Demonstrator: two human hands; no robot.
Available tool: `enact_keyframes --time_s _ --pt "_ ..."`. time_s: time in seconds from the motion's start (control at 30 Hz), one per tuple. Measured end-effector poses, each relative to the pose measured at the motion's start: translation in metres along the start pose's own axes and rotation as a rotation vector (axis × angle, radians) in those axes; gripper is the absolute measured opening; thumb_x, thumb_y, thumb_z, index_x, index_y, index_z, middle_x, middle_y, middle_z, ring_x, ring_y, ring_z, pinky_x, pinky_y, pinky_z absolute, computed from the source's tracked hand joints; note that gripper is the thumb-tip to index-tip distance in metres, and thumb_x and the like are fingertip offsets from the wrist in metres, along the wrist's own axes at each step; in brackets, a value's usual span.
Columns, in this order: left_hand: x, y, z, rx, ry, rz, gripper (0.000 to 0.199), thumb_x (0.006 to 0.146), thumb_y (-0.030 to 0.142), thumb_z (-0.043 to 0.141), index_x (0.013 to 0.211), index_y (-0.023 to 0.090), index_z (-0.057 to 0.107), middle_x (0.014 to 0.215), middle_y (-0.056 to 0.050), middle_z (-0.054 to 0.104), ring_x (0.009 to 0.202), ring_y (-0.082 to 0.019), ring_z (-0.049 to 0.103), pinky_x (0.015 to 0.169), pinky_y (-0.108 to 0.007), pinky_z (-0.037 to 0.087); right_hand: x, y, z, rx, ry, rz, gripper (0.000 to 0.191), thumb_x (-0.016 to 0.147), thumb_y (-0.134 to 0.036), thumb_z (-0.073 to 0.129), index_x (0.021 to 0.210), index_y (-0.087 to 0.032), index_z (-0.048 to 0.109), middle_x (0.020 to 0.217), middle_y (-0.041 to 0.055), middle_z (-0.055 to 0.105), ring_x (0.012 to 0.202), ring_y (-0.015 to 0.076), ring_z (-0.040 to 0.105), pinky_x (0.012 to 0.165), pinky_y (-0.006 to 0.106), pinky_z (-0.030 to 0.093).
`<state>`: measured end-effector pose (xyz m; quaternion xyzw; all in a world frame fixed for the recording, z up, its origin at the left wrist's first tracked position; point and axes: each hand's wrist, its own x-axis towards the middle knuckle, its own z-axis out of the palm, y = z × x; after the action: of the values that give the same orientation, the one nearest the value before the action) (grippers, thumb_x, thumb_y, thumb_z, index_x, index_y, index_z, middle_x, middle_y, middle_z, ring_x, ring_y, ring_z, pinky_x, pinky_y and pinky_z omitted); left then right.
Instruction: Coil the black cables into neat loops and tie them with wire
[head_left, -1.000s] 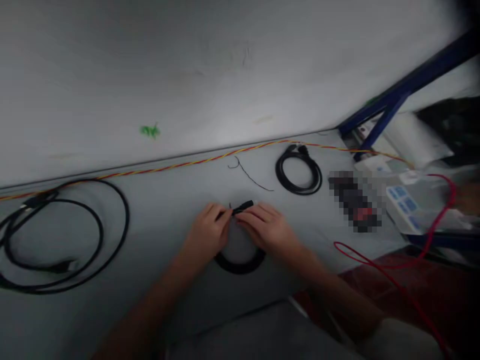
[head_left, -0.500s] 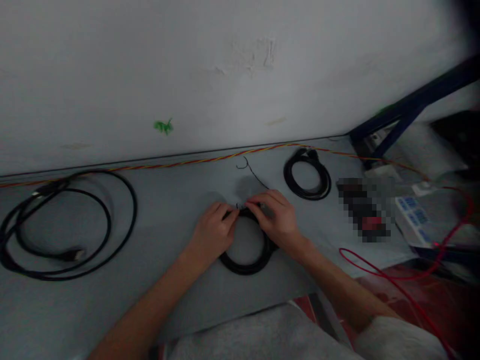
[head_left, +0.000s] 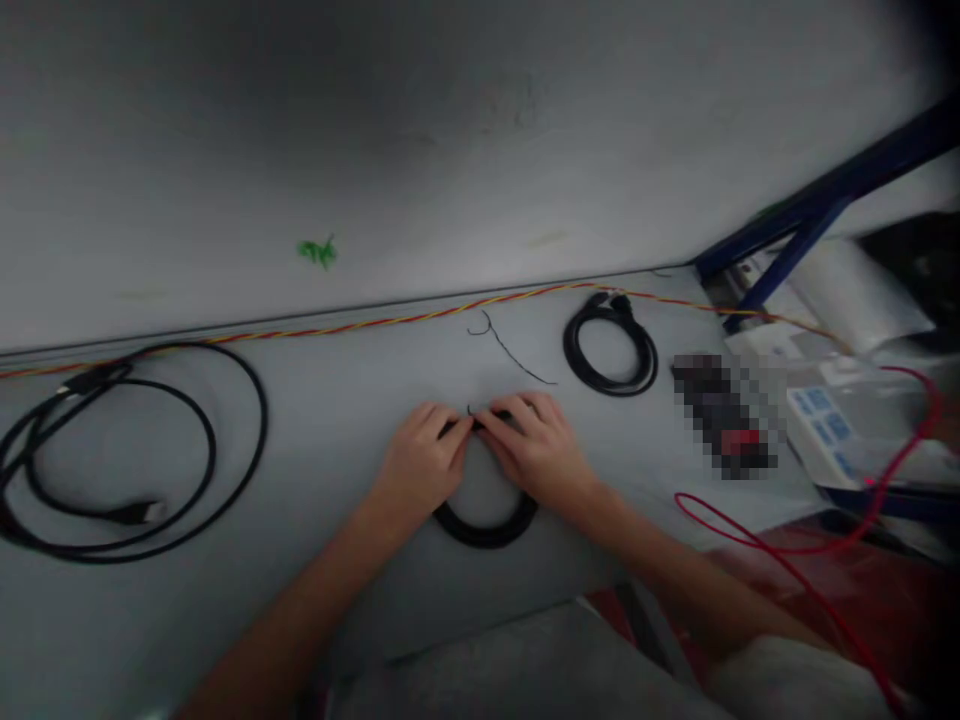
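Note:
My left hand [head_left: 418, 465] and my right hand [head_left: 532, 450] meet at the top of a coiled black cable [head_left: 486, 528], and their fingers close over it. The hands hide the upper part of the coil, and its lower arc shows below them on the grey table [head_left: 315, 480]. Any plug end at that spot is hidden under my fingers. A thin black wire [head_left: 510, 350] lies just beyond my hands, not touching them.
A smaller black cable coil [head_left: 609, 350] and a large loose black cable [head_left: 135, 450] lie on the table. A twisted red-yellow wire [head_left: 375, 325] runs along the wall. At right are a pixelated object [head_left: 724, 415], a red wire [head_left: 795, 560] and a blue metal frame [head_left: 817, 210].
The black plug end held up between my hands a second ago is now covered by my fingers. My hands have drawn closer together over the coil's top, and the view has shifted slightly.

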<state>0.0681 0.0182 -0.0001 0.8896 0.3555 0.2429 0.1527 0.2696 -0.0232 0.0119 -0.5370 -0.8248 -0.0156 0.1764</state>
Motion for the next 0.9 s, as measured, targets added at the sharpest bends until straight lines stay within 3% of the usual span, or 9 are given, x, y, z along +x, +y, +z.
enact_keyframes --time_s 0.17,0.23,0.33,0.43,0.57,0.77,0.9 --pt "0.006 -0.006 -0.006 -0.164 -0.005 -0.104 0.017 0.1 0.02 0.063 0.108 0.018 0.077 0.098 -0.008 0.072 0.093 -0.022 0.065 0.088 -0.04 0.059 0.0 0.0 0.002 0.022 -0.036 0.029 0.028 0.103 -0.023 0.058 0.127 -0.019 0.073 0.115 0.0125 0.071 0.105 0.029 0.055 0.093 0.046 0.047" --pt "0.016 -0.013 -0.013 -0.214 -0.062 -0.168 0.016 0.1 0.022 0.064 0.103 0.02 0.079 0.095 -0.007 0.072 0.092 -0.022 0.066 0.087 -0.039 0.059 0.0 0.001 0.002 0.044 -0.049 0.04 0.028 0.103 -0.024 0.058 0.127 -0.021 0.073 0.115 0.0122 0.071 0.105 0.0291 0.055 0.093 0.046 0.048" --pt "0.038 -0.02 -0.025 -0.109 -0.221 -0.185 0.019 0.097 0.019 0.064 0.106 0.021 0.08 0.094 -0.007 0.07 0.093 -0.023 0.065 0.089 -0.041 0.057 -0.001 0.002 0.003 0.068 -0.054 0.044 0.028 0.104 -0.025 0.058 0.127 -0.021 0.073 0.115 0.0118 0.07 0.106 0.0293 0.054 0.093 0.046 0.048" --pt "0.063 -0.022 -0.035 -0.014 -0.387 -0.055 0.023 0.092 0.014 0.066 0.106 0.023 0.081 0.099 -0.007 0.066 0.098 -0.024 0.063 0.09 -0.04 0.055 0.0 0.003 0.003 0.07 -0.048 0.052 0.028 0.105 -0.026 0.057 0.127 -0.022 0.073 0.116 0.0113 0.07 0.106 0.0288 0.054 0.093 0.045 0.048" --pt "0.086 -0.02 -0.046 0.104 -0.518 0.117 0.01 0.089 0.016 0.068 0.087 0.019 0.077 0.105 -0.009 0.062 0.102 -0.025 0.059 0.092 -0.04 0.052 0.0 0.002 0.003 0.064 -0.07 0.07 0.029 0.105 -0.028 0.057 0.129 -0.022 0.072 0.116 0.0116 0.069 0.106 0.029 0.053 0.093 0.045 0.047" --pt "0.098 -0.023 -0.049 0.283 -0.584 0.432 0.008 0.088 0.014 0.068 0.092 0.018 0.073 0.115 -0.012 0.062 0.112 -0.029 0.056 0.097 -0.042 0.047 0.002 0.001 0.001 0.053 -0.1 0.086 0.03 0.105 -0.027 0.057 0.131 -0.022 0.07 0.116 0.0117 0.068 0.107 0.029 0.051 0.092 0.044 0.046" --pt "0.099 -0.025 -0.045 0.362 -0.606 0.521 0.019 0.082 0.009 0.068 0.101 0.012 0.07 0.12 -0.016 0.063 0.116 -0.031 0.055 0.099 -0.041 0.046 0.004 0.002 0.0 0.043 -0.12 0.094 0.027 0.105 -0.027 0.057 0.127 -0.022 0.071 0.115 0.0105 0.068 0.106 0.029 0.051 0.091 0.044 0.044"
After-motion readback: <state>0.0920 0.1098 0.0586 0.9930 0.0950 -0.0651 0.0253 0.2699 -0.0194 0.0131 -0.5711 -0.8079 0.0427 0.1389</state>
